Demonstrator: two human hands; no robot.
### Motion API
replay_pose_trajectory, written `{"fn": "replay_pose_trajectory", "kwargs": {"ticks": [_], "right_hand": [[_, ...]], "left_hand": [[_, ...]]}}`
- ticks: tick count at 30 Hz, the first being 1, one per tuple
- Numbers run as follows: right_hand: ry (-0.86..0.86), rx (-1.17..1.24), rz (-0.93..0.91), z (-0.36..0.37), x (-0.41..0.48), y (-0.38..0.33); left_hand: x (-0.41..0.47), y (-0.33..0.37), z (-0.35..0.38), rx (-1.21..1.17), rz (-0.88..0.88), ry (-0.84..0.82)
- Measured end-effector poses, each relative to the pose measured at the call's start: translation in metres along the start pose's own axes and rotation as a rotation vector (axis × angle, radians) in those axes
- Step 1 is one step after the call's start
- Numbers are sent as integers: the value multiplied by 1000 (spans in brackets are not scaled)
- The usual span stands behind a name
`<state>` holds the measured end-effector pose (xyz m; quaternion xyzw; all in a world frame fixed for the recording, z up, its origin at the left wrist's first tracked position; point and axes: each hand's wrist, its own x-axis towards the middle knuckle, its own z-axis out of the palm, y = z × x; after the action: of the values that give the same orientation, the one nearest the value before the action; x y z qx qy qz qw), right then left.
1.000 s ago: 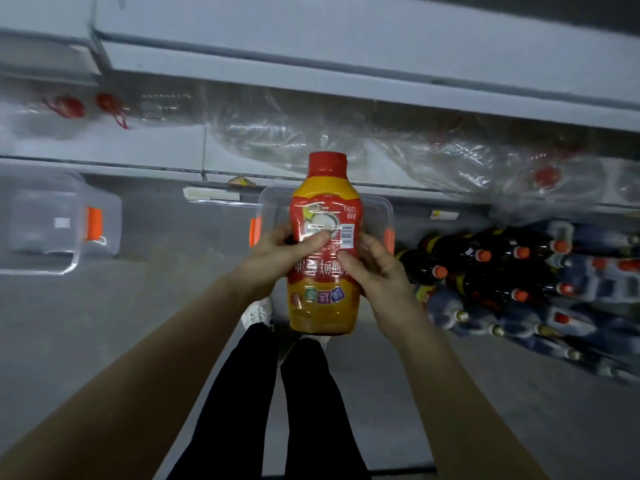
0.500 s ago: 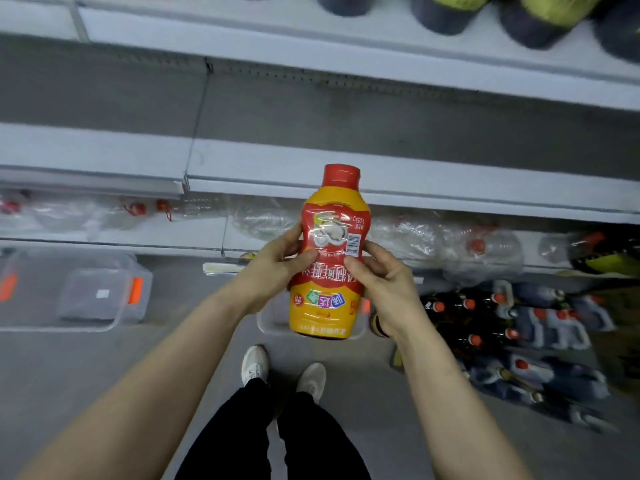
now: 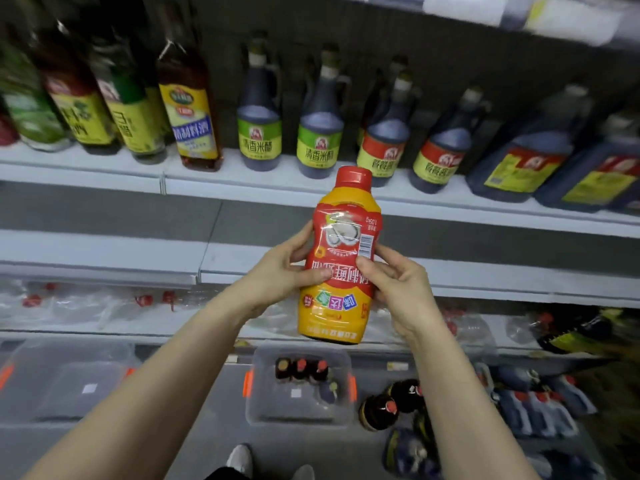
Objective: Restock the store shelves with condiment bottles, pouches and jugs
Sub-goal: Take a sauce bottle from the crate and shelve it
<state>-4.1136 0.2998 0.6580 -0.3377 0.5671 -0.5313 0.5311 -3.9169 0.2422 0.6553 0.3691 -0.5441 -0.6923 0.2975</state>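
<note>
Left hand (image 3: 280,271) and right hand (image 3: 398,289) both grasp the orange, red-capped sauce bottle (image 3: 341,258) upright at frame centre, in front of the shelf (image 3: 194,174) of vinegar bottles (image 3: 258,131).

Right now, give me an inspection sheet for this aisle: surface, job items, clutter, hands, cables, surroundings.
Surface: white shelf stocked with upright vinegar bottles and dark jugs.
Job's things: orange sauce bottle, red cap on, held in the air in front of the shelves, cap end towards the white shelf.
Clutter: clear bin on the floor holding a few small bottles; loose dark bottles beside it; second clear bin at left.
Hands: left hand and right hand both grip the orange sauce bottle around its middle.
Cables: nothing seen.
Surroundings: plastic-wrapped bottles on the lowest shelf; grey floor.
</note>
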Motion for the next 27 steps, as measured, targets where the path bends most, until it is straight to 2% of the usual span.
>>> {"fn": "replay_pose_trajectory", "kwargs": {"ticks": [5, 14, 21, 27], "right_hand": [[-47, -36, -129, 13, 0, -45], [-209, -80, -222, 56, 3, -91], [-259, -113, -313, 129, 7, -106], [-324, -129, -364, 239, 11, -109]], "left_hand": [[-4, 45, 0, 51, 98, 69], [-28, 93, -27, 81, 200, 183], [-55, 113, -93, 92, 308, 208], [-103, 137, -188, 115, 376, 261]]}}
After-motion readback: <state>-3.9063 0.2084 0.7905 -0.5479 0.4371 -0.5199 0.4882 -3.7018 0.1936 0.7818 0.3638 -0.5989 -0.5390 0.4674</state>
